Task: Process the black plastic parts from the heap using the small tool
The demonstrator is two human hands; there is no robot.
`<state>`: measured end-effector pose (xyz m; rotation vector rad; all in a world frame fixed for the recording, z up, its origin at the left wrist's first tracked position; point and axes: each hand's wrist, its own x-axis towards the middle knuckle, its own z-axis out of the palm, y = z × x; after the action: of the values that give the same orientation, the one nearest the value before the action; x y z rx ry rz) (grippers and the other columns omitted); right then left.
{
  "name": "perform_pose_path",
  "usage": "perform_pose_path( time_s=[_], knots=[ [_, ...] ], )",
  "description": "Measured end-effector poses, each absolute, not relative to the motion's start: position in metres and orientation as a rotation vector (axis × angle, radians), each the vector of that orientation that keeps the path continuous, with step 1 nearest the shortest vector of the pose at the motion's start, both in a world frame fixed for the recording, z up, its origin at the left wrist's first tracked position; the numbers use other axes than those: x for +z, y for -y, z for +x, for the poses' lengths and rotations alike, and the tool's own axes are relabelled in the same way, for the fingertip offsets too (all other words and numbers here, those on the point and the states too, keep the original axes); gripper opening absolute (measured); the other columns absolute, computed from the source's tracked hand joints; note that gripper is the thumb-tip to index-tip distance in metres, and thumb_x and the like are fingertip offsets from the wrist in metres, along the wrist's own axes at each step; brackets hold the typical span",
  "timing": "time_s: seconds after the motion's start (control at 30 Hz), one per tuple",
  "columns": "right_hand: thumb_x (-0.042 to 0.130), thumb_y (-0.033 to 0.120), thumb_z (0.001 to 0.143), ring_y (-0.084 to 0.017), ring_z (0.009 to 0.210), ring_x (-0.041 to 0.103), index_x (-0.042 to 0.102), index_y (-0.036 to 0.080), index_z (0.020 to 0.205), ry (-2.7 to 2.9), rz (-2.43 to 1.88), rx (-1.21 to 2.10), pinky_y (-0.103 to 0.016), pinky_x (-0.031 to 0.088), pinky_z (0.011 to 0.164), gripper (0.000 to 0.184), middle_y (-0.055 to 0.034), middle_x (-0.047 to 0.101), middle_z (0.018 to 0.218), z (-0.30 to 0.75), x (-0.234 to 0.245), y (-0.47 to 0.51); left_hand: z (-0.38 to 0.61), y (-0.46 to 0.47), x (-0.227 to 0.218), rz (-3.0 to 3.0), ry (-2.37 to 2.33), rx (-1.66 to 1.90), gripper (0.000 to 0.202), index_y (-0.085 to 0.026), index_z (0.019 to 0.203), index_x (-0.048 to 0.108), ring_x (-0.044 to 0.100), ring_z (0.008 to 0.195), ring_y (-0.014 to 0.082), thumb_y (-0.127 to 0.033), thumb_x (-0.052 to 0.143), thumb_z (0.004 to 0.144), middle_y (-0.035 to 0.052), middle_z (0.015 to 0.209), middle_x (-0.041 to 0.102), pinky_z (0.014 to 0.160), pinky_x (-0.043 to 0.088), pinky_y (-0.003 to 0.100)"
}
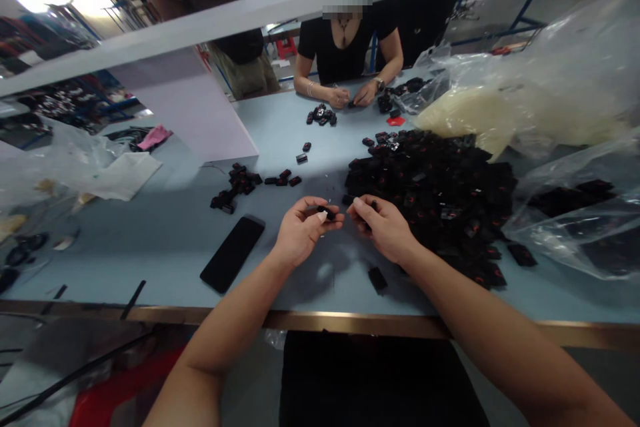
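Over a pale blue workbench [150, 247], centre front: left hand [305, 232], fingers curled, thumb and forefinger pinched on a small black piece [326, 212], its exact form hidden by the grip; right hand [383, 228], just beside it, thumb and forefinger closed on a second black piece [373, 207], mostly hidden by the fingers. Both pieces are held in the air above the bench, between the hands. Handling note: a fingertip pinch, with the hands low and close together, suits parts this small. Adjacent: one loose black piece [377, 279] just below the right hand; a large heap of black pieces with red marks [430, 207] to the right; a black smartphone [233, 253] to the left; a small cluster of like pieces [237, 185] beyond the phone. Further right: a clear plastic bag of black pieces [570, 210] and a bag of cream-coloured material [515, 110]. Across the bench: a co-worker's hands [339, 98] over a smaller group of pieces [320, 115], one wrist bearing a watch [379, 85]. Labels: the red marks are too small to read; no brand or writing is legible.
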<state>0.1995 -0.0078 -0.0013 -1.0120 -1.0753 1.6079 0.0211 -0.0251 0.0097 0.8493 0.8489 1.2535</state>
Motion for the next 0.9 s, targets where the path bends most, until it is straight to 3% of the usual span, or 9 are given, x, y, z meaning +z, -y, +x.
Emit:
perform_pose_path(
  time_s=[0.33, 0.7, 0.9],
  knots=[
    [0.071, 0.059, 0.076, -0.009, 0.052, 0.040, 0.062, 0.019, 0.074, 1.066, -1.005, 1.605, -0.022, 0.023, 0.044, 0.041, 0.0036, 0.046, 0.062, 0.1992, -0.0008, 0.0081, 0.0215, 0.0251, 0.0076, 0.860, -0.823, 1.260, 0.025, -0.016, 0.089, 0.058, 0.074, 0.088, 0.0244, -0.017, 0.077, 0.073, 0.0086, 0.092, 0.076, 0.082, 0.059, 0.042],
    [0.067, 0.059, 0.080, -0.009, 0.051, 0.039, 0.062, 0.019, 0.075, 1.125, -1.018, 1.571, -0.023, 0.025, 0.044, 0.040, 0.0036, 0.047, 0.060, 0.1994, -0.0023, 0.0081, 0.0206, 0.0258, 0.0081, 0.861, -0.821, 1.229, 0.024, -0.016, 0.086, 0.054, 0.074, 0.074, 0.0206, -0.014, 0.073, 0.071, 0.0066, 0.086, 0.075, 0.069, 0.057, 0.033],
    [0.068, 0.059, 0.078, -0.009, 0.051, 0.039, 0.062, 0.019, 0.074, 1.126, -1.017, 1.572, -0.023, 0.025, 0.045, 0.041, 0.0037, 0.046, 0.059, 0.1985, -0.0020, 0.0082, 0.0213, 0.0262, 0.0092, 0.866, -0.837, 1.247, 0.023, -0.017, 0.087, 0.055, 0.074, 0.078, 0.0206, -0.015, 0.073, 0.073, 0.0056, 0.088, 0.075, 0.076, 0.058, 0.036]
  ],
)
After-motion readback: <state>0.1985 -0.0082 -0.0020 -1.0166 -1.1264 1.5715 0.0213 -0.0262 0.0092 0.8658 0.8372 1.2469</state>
